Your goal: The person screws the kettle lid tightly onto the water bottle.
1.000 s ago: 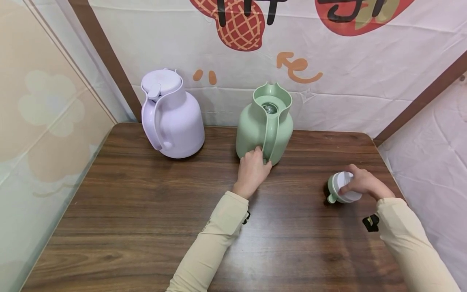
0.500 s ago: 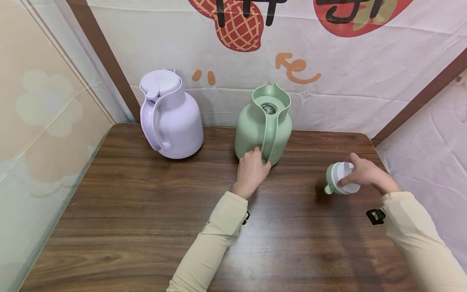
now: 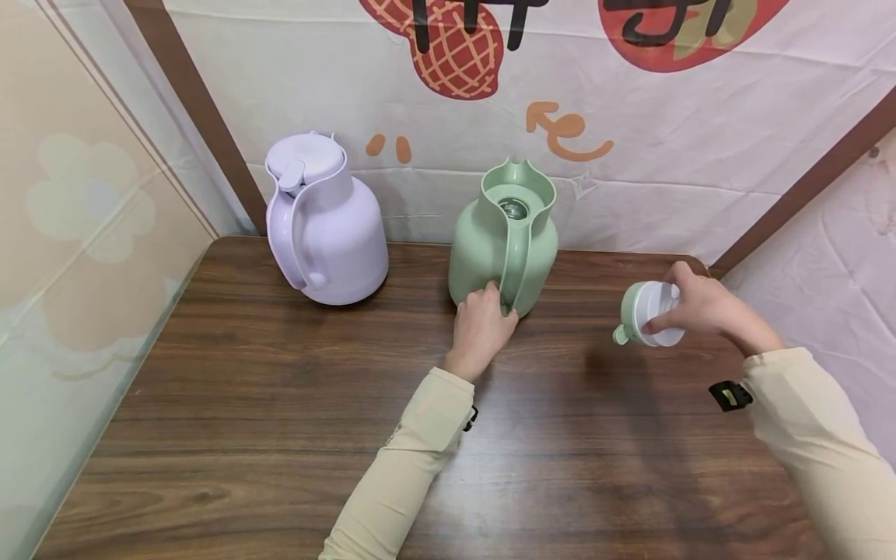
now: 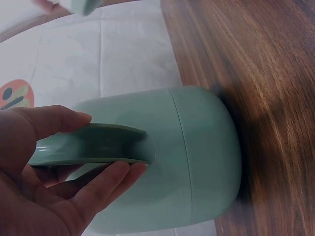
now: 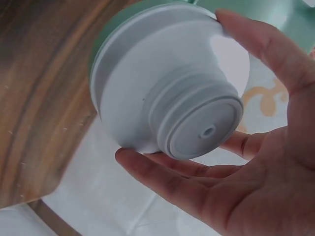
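Observation:
A green thermos jug [image 3: 476,241] stands upright at the back middle of the table, its mouth uncovered. My left hand [image 3: 483,327] grips the lower part of its handle [image 4: 98,145]; in the left wrist view thumb and fingers lie on either side of it. Above the table at the right, my right hand [image 3: 703,307] holds the green and white lid [image 3: 647,315] between thumb and fingers. The right wrist view shows the lid's white underside with its threaded plug [image 5: 197,118] facing the palm. The lid's green tab [image 3: 620,334] points to the front left.
A lilac thermos jug [image 3: 343,241] with its lid on stands at the back left of the wooden table [image 3: 280,435]. A printed white cloth [image 3: 434,132] hangs right behind the table, and more cloth hangs along both sides.
My right hand has lifted the lid off the tabletop, raising it and carrying it slightly left and toward the back. The left hand has kept its grip on the handle, and the green jug stands still.

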`<control>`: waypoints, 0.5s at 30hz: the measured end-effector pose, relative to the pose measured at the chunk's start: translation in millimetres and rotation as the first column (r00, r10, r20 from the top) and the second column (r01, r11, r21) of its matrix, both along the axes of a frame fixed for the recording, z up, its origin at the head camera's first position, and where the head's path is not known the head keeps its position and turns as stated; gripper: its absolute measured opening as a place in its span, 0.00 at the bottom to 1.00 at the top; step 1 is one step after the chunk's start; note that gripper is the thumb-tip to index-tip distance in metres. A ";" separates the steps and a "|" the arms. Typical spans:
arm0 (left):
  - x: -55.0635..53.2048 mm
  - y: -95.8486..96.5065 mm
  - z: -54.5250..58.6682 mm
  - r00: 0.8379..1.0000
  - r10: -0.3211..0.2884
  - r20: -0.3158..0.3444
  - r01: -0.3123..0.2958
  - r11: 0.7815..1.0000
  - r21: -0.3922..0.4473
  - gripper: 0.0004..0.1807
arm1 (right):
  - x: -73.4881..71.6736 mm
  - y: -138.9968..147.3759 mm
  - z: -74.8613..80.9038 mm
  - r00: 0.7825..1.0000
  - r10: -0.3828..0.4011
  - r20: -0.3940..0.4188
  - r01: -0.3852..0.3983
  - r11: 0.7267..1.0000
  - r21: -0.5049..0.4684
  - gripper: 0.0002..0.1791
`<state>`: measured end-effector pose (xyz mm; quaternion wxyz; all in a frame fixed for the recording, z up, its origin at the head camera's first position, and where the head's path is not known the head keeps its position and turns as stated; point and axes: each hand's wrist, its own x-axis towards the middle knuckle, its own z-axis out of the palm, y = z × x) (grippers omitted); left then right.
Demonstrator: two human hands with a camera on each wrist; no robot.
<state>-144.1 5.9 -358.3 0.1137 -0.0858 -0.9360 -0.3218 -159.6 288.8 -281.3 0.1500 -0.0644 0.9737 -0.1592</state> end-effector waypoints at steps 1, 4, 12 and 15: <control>-0.1 -0.1 -0.1 1.000 0.000 0.001 0.000 1.000 0.001 0.08 | -0.6 -1.3 3.7 1.000 -0.001 -0.009 0.001 1.000 0.006 0.44; -0.1 -0.4 -0.3 1.000 0.001 0.000 -0.001 1.000 0.000 0.08 | -2.2 -5.6 14.8 0.999 -0.003 -0.035 0.004 1.000 0.020 0.44; 0.0 -0.8 0.0 1.000 0.002 -0.009 -0.002 1.000 -0.003 0.08 | -6.1 -18.3 43.0 0.995 0.003 -0.097 0.000 1.000 0.031 0.43; 0.1 -0.4 -0.1 1.000 0.000 -0.009 0.000 1.000 -0.002 0.08 | -6.7 -21.9 51.6 0.995 0.007 -0.104 -0.003 0.999 0.044 0.44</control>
